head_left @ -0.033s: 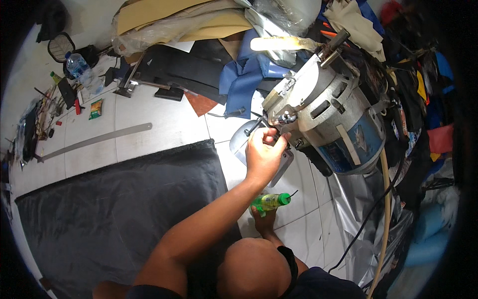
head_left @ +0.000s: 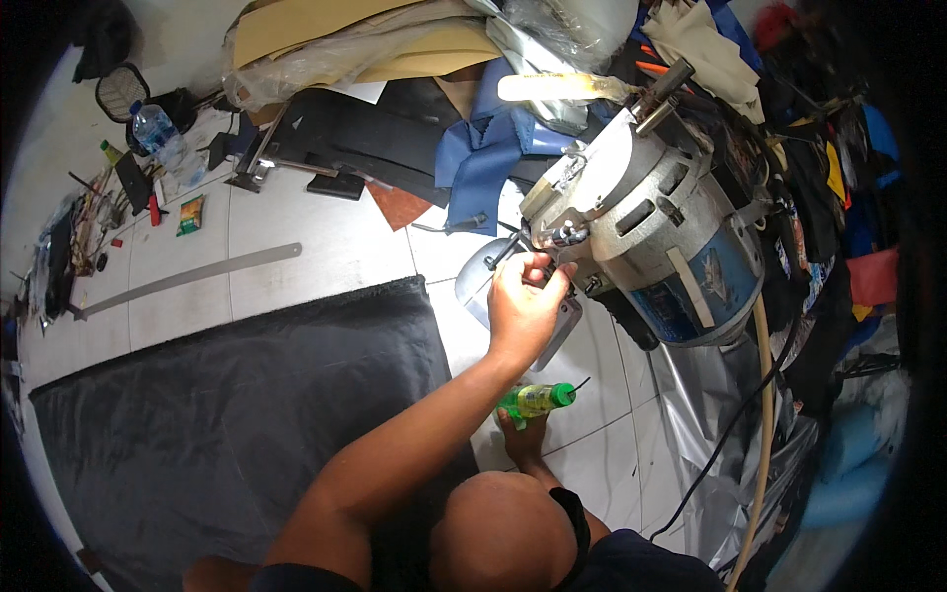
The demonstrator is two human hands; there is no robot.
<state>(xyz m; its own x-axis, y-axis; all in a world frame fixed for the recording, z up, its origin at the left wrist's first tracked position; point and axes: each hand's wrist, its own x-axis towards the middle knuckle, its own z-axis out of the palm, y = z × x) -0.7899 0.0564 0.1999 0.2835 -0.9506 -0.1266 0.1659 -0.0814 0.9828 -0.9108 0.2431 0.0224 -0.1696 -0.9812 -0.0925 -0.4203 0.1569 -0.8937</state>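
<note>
Just left of machine (head_left: 661, 222) | left hand (head_left: 528, 301) apparently pinching small part (head_left: 552, 275) | green bottle (head_left: 538, 399) in right hand (head_left: 525, 436)

The floor of white tiles (head_left: 340, 242) carried a wide sheet of black fabric (head_left: 247, 414). Beyond the sheet lay a long, thin strip of grey metal (head_left: 192, 279). Past that was a small green-and-orange packet (head_left: 190, 215), with a pointed reddish-brown flat piece (head_left: 397, 205) farther right.

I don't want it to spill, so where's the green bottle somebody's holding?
In the head view, the green bottle is below and right of centre, in the right hand, below the left hand at the machine.
</note>
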